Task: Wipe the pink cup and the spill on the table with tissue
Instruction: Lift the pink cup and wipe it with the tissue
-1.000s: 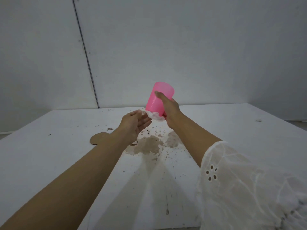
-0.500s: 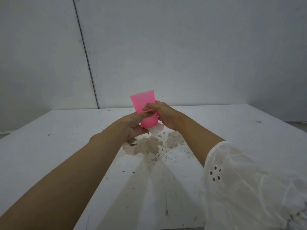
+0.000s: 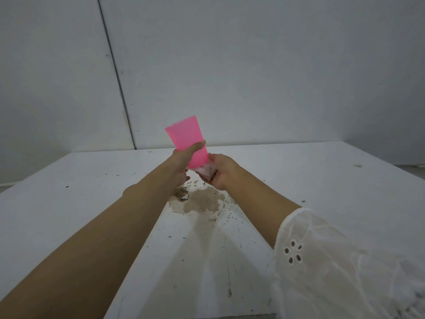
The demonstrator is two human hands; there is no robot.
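1. The pink cup (image 3: 187, 139) is in the middle of the frame, lifted clear of the table, wider end up and leaning toward the upper left. My left hand (image 3: 181, 164) grips its lower half, thumb curled across the front.
2. My right hand (image 3: 224, 171), just right of the cup, has its fingers clamped on a crumpled tissue (image 3: 207, 172) pressed against the cup's narrow bottom end. I judge the cup-wiping to be under way; whether its walls are clean I cannot tell.
3. Below my hands a brown spill (image 3: 202, 201) spreads on the white table (image 3: 322, 192), with dark specks (image 3: 227, 217) scattered around it. It looks unwiped, so that half remains.
4. My white sleeve (image 3: 333, 261) fills the lower right.
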